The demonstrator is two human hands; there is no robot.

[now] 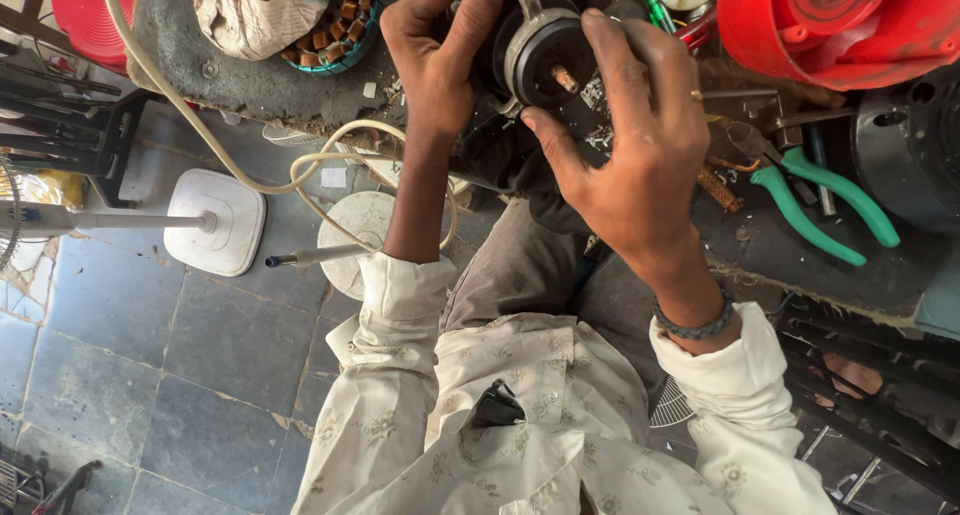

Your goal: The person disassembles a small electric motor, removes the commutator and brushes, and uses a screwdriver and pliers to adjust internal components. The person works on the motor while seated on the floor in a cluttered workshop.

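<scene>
A round black and silver fan motor (545, 60) with a short copper-coloured shaft pointing up rests at the workbench edge. My left hand (437, 50) grips its left side, fingers curled over the top rim. My right hand (630, 140) wraps around its right and lower side, thumb under the housing; a ring sits on one finger and a dark braided band circles the wrist. Part of the motor is hidden behind both hands.
Green-handled pliers (815, 200) lie on the bench to the right. A red plastic fan housing (840, 25) sits top right, a copper-wound stator (335, 30) and cloth top left. Two white fan stand bases (215, 220) and a cream cable (320, 160) rest on the tiled floor.
</scene>
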